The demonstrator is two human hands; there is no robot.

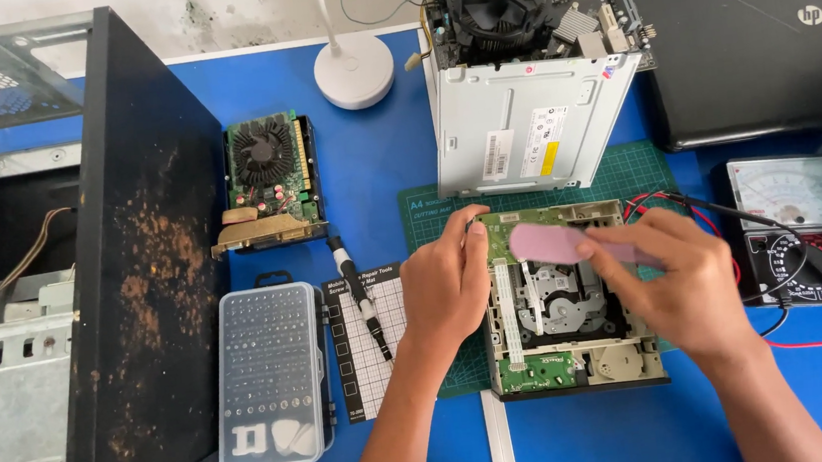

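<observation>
We grip a pink pry tool [555,243] in our right hand [682,280], its long axis running left over the opened optical drive [565,317] on the green mat [642,174]; our left hand [446,283] clasps the drive's left edge.

my left hand [444,283]: bare, no glove, no ring, no watch | my right hand [682,280]: bare, no glove, no ring | my forearms: both uncovered to the frame's lower edge, no sleeve or cuff showing | nails: short, plain
</observation>
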